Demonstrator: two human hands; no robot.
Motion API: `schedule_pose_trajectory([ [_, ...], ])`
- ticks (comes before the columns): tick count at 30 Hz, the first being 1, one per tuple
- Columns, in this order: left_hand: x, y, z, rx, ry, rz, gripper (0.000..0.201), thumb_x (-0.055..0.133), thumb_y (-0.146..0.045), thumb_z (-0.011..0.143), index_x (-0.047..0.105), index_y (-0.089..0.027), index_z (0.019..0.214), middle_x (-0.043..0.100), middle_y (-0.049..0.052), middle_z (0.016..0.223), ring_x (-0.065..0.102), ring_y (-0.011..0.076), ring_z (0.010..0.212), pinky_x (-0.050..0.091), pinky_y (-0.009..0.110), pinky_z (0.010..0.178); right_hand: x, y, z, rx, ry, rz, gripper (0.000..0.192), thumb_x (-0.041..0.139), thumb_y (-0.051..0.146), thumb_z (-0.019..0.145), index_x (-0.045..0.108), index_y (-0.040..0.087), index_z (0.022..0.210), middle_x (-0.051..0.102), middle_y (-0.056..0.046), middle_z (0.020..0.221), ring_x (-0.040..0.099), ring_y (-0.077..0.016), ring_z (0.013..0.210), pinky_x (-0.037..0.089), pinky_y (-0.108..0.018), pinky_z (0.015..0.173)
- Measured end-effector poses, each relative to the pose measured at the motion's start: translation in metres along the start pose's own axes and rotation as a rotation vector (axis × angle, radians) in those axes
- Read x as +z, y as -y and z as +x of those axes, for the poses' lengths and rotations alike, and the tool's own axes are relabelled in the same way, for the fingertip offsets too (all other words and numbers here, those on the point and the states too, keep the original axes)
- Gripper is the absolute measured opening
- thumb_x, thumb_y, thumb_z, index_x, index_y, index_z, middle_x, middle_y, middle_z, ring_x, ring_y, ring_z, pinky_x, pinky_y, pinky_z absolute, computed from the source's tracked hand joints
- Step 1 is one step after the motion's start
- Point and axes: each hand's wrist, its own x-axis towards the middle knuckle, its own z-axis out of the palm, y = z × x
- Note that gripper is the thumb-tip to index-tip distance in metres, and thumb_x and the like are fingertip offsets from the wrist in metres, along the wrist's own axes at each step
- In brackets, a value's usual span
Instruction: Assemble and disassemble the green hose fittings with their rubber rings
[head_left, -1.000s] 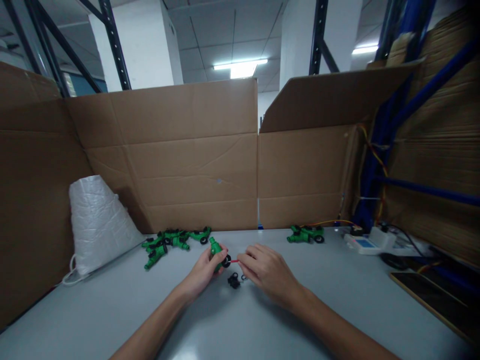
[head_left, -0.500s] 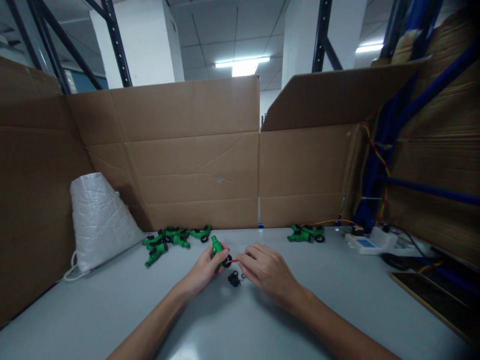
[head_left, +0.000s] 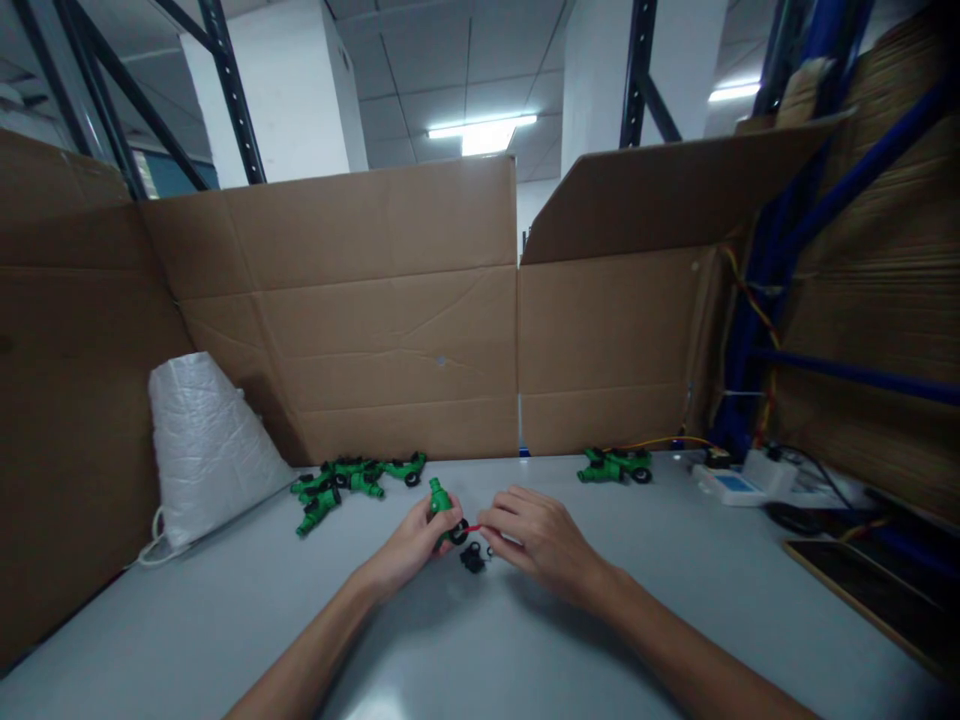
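My left hand [head_left: 417,535] is closed around a green bottle-shaped toy car [head_left: 439,497], its neck pointing up and its black wheel [head_left: 458,531] facing right. My right hand [head_left: 534,532] pinches a thin red rod [head_left: 472,528], whose left end meets the wheel; whether it goes into the wheel I cannot tell. Just below, on the table, lie several small black parts [head_left: 472,557], perhaps wheels, and a small ring-like piece [head_left: 490,551] by my right fingertips.
Several green toy cars [head_left: 365,484] are heaped at the back left, and more [head_left: 615,465] lie at the back right. A white padded bag [head_left: 214,450] leans at the left. Cardboard walls [head_left: 390,340] enclose the grey table [head_left: 225,640]. A power strip [head_left: 739,484] with cables sits at right.
The whole view has shifted slightly. Both hands keep their grip on the toy car and the red rod, with almost no movement between them.
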Motion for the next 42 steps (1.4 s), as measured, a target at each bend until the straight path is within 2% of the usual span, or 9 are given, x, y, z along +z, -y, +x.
schedule_pose_trajectory([
  [8,-0.002,0.002,0.001,-0.005,0.027,-0.017,0.05,0.076,-0.062,0.081,0.057,-0.019,0.097,0.052,-0.003,0.079,0.043,0.0106,0.063,0.029,0.023,0.059,0.0,-0.003,0.0,0.007,0.019,0.077,0.019,0.054,0.028,0.107,0.071,0.022,0.103,0.067,-0.004,0.088,0.058,-0.02,0.085,0.043,-0.032,0.077],
  [18,-0.002,0.009,0.005,-0.004,0.056,-0.085,0.053,0.073,-0.065,0.085,0.057,-0.018,0.104,0.051,-0.004,0.079,0.043,0.0102,0.063,0.027,0.023,0.057,0.001,-0.001,0.001,0.142,0.039,0.254,0.018,0.053,0.027,0.107,0.068,0.021,0.098,0.064,-0.002,0.084,0.057,-0.0188,0.083,0.044,-0.03,0.079],
  [23,0.0,0.006,0.004,0.027,0.024,-0.067,0.055,0.075,-0.065,0.085,0.057,-0.018,0.107,0.052,-0.003,0.082,0.044,0.0106,0.067,0.032,0.022,0.06,0.001,0.001,0.0,0.128,0.04,0.196,0.018,0.052,0.024,0.107,0.067,0.021,0.098,0.066,-0.003,0.087,0.058,-0.0196,0.086,0.044,-0.031,0.08],
  [29,0.001,0.005,0.002,0.057,0.017,-0.014,0.056,0.073,-0.069,0.084,0.057,-0.018,0.105,0.051,-0.003,0.081,0.044,0.0105,0.065,0.03,0.023,0.057,0.001,0.006,-0.001,0.093,0.027,0.08,0.017,0.053,0.025,0.106,0.069,0.021,0.099,0.067,-0.005,0.088,0.058,-0.0216,0.086,0.043,-0.035,0.082],
  [37,-0.002,0.008,0.002,0.084,0.102,0.05,0.052,0.075,-0.062,0.086,0.058,-0.018,0.106,0.048,-0.006,0.07,0.041,0.0105,0.061,0.028,0.023,0.056,-0.002,0.006,0.0,0.144,0.07,0.13,0.021,0.057,0.033,0.107,0.063,0.02,0.091,0.063,-0.002,0.083,0.055,-0.0192,0.081,0.041,-0.031,0.077],
  [42,-0.003,0.01,0.003,0.077,0.122,0.073,0.053,0.076,-0.059,0.087,0.055,-0.018,0.114,0.05,-0.007,0.069,0.043,0.0111,0.061,0.031,0.024,0.058,0.001,0.003,0.0,0.123,0.081,0.127,0.029,0.055,0.036,0.108,0.06,0.02,0.085,0.062,-0.001,0.082,0.055,-0.018,0.081,0.039,-0.03,0.076],
])
